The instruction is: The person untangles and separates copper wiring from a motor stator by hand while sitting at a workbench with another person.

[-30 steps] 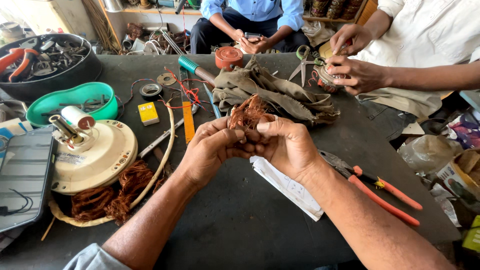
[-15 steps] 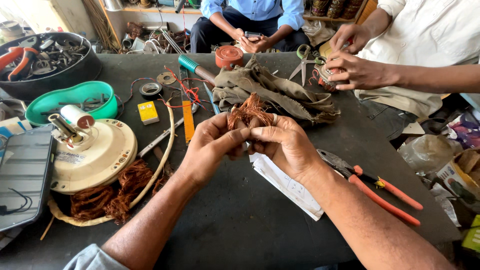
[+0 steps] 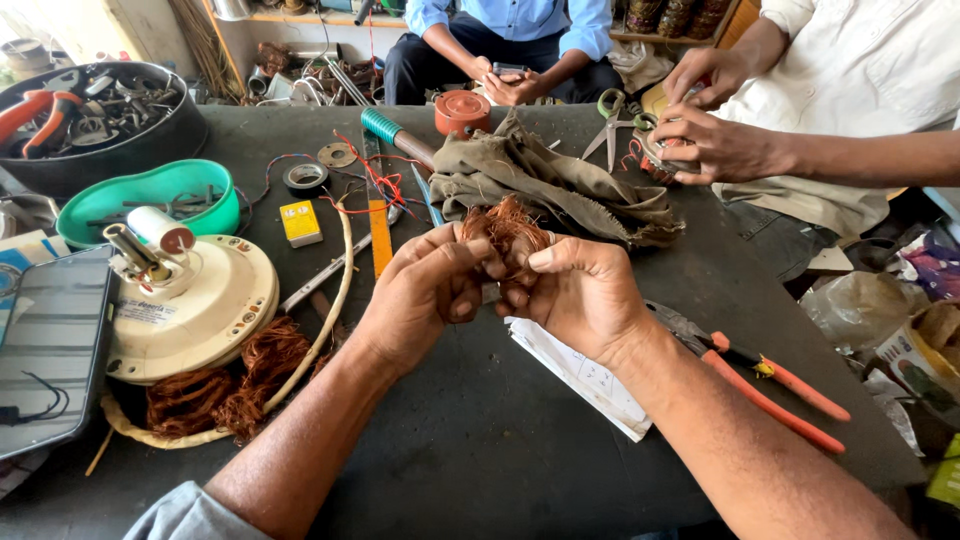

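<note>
Most of the copper wire tangle (image 3: 505, 228) is hidden between the left hand (image 3: 425, 295) and right hand (image 3: 580, 295); each grip is clamped on it above the dark desk (image 3: 480, 450). The white paper (image 3: 585, 375) lies half covered (a cluttered workshop, other people seated opposite). The tangle has barely moved since before.

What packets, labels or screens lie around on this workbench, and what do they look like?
Phone: far left edge, flat, dark glossy screen.
Label: small white sticker on the cream round fan motor housing.
Small box: yellow, beside the black tape roll.
Printed paper: white sheet under the right hand.
</note>
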